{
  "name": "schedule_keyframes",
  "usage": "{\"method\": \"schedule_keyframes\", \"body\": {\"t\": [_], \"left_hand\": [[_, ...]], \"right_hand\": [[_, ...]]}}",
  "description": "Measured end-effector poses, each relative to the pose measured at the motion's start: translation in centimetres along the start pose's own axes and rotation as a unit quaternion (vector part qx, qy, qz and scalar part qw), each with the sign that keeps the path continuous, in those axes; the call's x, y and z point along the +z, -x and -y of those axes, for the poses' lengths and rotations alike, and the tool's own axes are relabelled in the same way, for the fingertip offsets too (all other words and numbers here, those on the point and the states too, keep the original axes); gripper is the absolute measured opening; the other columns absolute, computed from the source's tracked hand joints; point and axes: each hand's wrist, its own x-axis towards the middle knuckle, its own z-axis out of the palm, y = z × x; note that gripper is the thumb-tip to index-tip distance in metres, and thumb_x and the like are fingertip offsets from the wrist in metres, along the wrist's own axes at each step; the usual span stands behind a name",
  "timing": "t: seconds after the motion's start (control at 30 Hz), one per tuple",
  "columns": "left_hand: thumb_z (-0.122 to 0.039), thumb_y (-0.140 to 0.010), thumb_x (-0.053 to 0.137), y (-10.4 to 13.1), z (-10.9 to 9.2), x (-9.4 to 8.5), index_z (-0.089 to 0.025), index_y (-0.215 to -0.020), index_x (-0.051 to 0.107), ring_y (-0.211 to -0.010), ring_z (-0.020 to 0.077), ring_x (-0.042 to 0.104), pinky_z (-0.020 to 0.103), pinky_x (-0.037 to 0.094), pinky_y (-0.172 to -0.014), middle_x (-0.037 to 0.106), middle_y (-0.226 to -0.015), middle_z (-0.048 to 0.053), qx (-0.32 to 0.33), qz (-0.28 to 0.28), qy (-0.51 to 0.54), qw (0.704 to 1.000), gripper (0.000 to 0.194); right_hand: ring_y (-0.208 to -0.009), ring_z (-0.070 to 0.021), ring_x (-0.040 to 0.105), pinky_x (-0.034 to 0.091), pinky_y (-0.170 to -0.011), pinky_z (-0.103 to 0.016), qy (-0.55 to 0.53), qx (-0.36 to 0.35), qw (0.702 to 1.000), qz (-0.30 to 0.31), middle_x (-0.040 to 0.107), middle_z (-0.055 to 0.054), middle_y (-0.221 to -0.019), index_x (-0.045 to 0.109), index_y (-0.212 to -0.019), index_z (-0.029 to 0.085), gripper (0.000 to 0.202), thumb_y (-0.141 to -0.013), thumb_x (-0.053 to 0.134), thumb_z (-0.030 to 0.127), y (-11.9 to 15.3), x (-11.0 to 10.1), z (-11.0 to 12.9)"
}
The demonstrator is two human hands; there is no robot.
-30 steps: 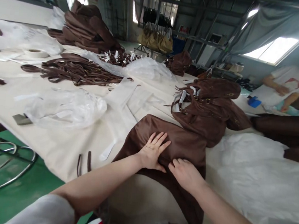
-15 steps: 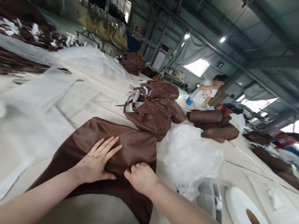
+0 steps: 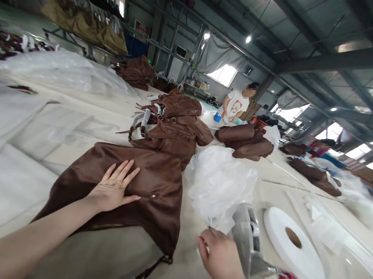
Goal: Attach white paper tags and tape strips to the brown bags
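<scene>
A brown leather bag (image 3: 159,172) lies flat on the table in front of me, its zipper pull showing near the middle. My left hand (image 3: 113,187) rests on it, palm down with the fingers spread. To the right of the bag, my right hand (image 3: 222,258) is off the leather, fingers curled together above the table. A small pale bit shows at its fingertips, too small to name. Just beyond that hand sits a crumpled heap of clear plastic (image 3: 220,183). A strap (image 3: 149,269) hangs from the bag's near corner.
More brown bags (image 3: 177,125) are piled behind, with rolled brown pieces (image 3: 246,139) to their right. A grey metal tool (image 3: 249,239) with red string and a white tape roll (image 3: 281,220) stand right. White sheets (image 3: 5,116) lie left. A person (image 3: 235,104) stands across the table.
My right hand has left the bag and moved right, toward the plastic heap and the metal tool. The zipper pull is now uncovered. My left hand stays on the bag; the view has turned right.
</scene>
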Motion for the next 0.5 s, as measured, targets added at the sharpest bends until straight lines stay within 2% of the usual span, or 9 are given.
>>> {"method": "schedule_keyframes", "body": {"t": [0.07, 0.1, 0.17, 0.2, 0.3, 0.33, 0.43, 0.5], "left_hand": [[-0.069, -0.073, 0.049, -0.8, 0.1, 0.2, -0.017, -0.142, 0.033, -0.141, 0.0299, 0.014, 0.048, 0.005, -0.113, 0.016, -0.154, 0.013, -0.006, 0.005, -0.001, 1.000, 0.088], [-0.068, -0.073, 0.049, -1.1, 0.1, 0.2, -0.016, -0.142, 0.033, -0.141, 0.0300, 0.014, 0.048, 0.005, -0.113, 0.016, -0.154, 0.013, -0.006, 0.006, -0.002, 1.000, 0.088], [-0.068, -0.073, 0.050, -1.3, 0.0, 0.1, -0.015, -0.142, 0.033, -0.141, 0.0305, 0.013, 0.049, 0.005, -0.113, 0.016, -0.154, 0.014, -0.002, 0.004, -0.005, 1.000, 0.088], [-0.067, -0.073, 0.050, -1.2, -0.1, 0.0, -0.015, -0.142, 0.034, -0.141, 0.0310, 0.013, 0.049, 0.005, -0.113, 0.016, -0.154, 0.014, -0.001, 0.002, -0.005, 1.000, 0.088], [-0.060, -0.074, 0.051, -0.4, -1.0, -1.0, -0.009, -0.140, 0.036, -0.140, 0.0333, 0.015, 0.051, 0.008, -0.113, 0.021, -0.152, 0.018, -0.015, 0.004, 0.009, 1.000, 0.084], [-0.056, -0.076, 0.051, 0.0, -1.5, -1.5, -0.006, -0.138, 0.038, -0.140, 0.0343, 0.018, 0.052, 0.010, -0.113, 0.023, -0.151, 0.020, -0.017, 0.011, 0.021, 1.000, 0.081], [-0.051, -0.078, 0.051, 2.1, -3.8, -3.3, -0.004, -0.130, 0.047, -0.135, 0.0365, 0.029, 0.050, 0.022, -0.111, 0.032, -0.146, 0.021, 0.011, 0.040, 0.084, 0.996, 0.070], [-0.055, -0.075, 0.056, 4.2, -6.1, -4.7, -0.011, -0.130, 0.049, -0.129, 0.0353, 0.040, 0.047, 0.033, -0.107, 0.039, -0.144, 0.015, 0.041, 0.040, 0.149, 0.987, 0.070]], "right_hand": [[-0.080, -0.0187, 0.061, 0.042, -0.070, -0.027, 0.006, 0.047, 0.998, 0.031, 0.064, -0.004, -0.088, 0.061, -0.090, 0.022, 0.018, -0.080, 0.050, 0.012, 1.2, 0.5, -2.6], [-0.086, -0.0198, 0.061, 0.043, -0.074, -0.027, 0.006, 0.052, 0.998, 0.044, 0.063, -0.006, -0.096, 0.060, -0.098, 0.021, 0.029, -0.074, 0.051, 0.007, 1.8, 1.0, -3.6], [-0.095, -0.0211, 0.060, 0.044, -0.080, -0.028, 0.005, 0.052, 0.997, 0.059, 0.060, -0.009, -0.109, 0.058, -0.110, 0.020, 0.047, -0.067, 0.052, 0.003, 2.6, 2.0, -4.7], [-0.095, -0.0212, 0.060, 0.044, -0.080, -0.028, 0.007, 0.056, 0.996, 0.066, 0.060, -0.009, -0.110, 0.058, -0.110, 0.020, 0.046, -0.068, 0.052, 0.003, 2.8, 2.4, -4.8], [-0.085, -0.0199, 0.062, 0.045, -0.071, -0.026, 0.012, 0.093, 0.992, 0.083, 0.064, -0.008, -0.097, 0.063, -0.090, 0.020, 0.024, -0.080, 0.045, 0.008, 2.8, 2.5, -4.0], [-0.082, -0.0191, 0.062, 0.044, -0.070, -0.026, 0.001, 0.103, 0.992, 0.076, 0.064, -0.007, -0.091, 0.063, -0.084, 0.020, 0.023, -0.083, 0.043, 0.010, 2.7, 2.1, -3.5], [-0.073, -0.0151, 0.061, 0.041, -0.068, -0.023, -0.099, 0.101, 0.990, -0.001, 0.064, -0.004, -0.083, 0.062, -0.084, 0.020, 0.017, -0.083, 0.047, 0.013, 2.2, -0.1, -1.5], [-0.063, -0.0120, 0.057, 0.040, -0.063, -0.021, -0.196, 0.090, 0.974, -0.063, 0.063, -0.001, -0.076, 0.061, -0.084, 0.020, 0.012, -0.081, 0.050, 0.016, 1.8, -1.7, 0.6]]}}
